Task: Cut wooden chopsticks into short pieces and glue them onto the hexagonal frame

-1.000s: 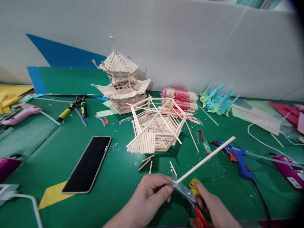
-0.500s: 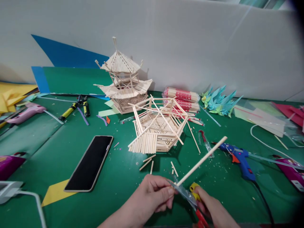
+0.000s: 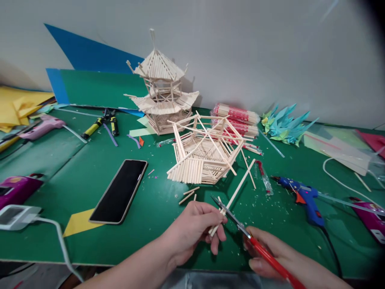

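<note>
My left hand (image 3: pixel 195 228) pinches the near end of a long wooden stick (image 3: pixel 237 190) that points up and right towards the stick-built hexagonal frame (image 3: pixel 204 154). My right hand (image 3: pixel 270 253) grips red-handled scissors (image 3: pixel 249 237); their blades cross the stick just beyond my left fingertips. A finished stick pagoda (image 3: pixel 161 96) stands behind the frame, against the wall. Short cut stick pieces (image 3: pixel 189 194) lie on the green mat (image 3: pixel 90 168) in front of the frame.
A black phone (image 3: pixel 119 191) lies left of my hands. A blue glue gun (image 3: pixel 302 196) with its cable sits at right. Packs of sticks (image 3: pixel 237 120), teal paper cranes (image 3: pixel 285 124), yellow-handled pliers (image 3: pixel 100 124), a pink glue gun (image 3: pixel 42 126) and coloured paper sheets surround the mat.
The stick has swung from pointing far right to pointing more steeply towards the frame. The scissors have turned, blades now reaching across the stick. The camera view has shifted down and left.
</note>
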Demonstrator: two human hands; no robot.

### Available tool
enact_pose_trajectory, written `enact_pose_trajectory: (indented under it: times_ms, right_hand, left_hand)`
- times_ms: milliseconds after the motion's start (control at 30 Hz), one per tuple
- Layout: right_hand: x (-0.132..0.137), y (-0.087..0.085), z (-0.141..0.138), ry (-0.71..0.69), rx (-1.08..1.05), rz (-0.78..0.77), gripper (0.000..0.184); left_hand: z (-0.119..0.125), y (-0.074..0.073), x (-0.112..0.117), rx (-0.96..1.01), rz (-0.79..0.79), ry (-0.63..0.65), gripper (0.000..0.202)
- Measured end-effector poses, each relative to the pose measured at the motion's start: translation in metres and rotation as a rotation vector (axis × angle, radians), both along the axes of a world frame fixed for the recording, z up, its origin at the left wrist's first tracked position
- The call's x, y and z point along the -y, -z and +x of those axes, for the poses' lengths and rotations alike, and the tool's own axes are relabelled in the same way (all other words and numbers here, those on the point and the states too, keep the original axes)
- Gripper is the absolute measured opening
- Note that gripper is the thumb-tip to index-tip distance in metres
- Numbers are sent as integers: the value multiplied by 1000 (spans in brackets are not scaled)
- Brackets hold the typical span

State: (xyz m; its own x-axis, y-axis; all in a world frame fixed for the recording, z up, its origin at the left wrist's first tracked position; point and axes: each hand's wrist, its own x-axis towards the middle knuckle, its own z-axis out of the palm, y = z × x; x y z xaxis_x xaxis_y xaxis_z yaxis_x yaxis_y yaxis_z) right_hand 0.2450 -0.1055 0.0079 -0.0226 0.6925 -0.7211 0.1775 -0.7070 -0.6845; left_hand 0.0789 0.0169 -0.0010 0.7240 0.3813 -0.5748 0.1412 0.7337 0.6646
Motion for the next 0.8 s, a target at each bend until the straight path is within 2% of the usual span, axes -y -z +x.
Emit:
enact_pose_trajectory:
  times_ms: [200, 467, 633, 800]
  right_hand:
    - [-3, -1, 1, -29, 55, 55, 27]
    - [-1, -1, -5, 7, 152, 134, 26]
    - [-6, -1, -7, -49, 232, 151, 37]
    - [-7, -1, -3, -125, 308, 173, 63]
  left_hand:
    - [1, 0, -1, -4, 21, -5, 16]
    - [3, -4, 2, -20, 114, -5, 18]
    - [2, -3, 2, -11, 214, -24, 23]
    - [-5, 3, 0, 144, 39, 10, 18]
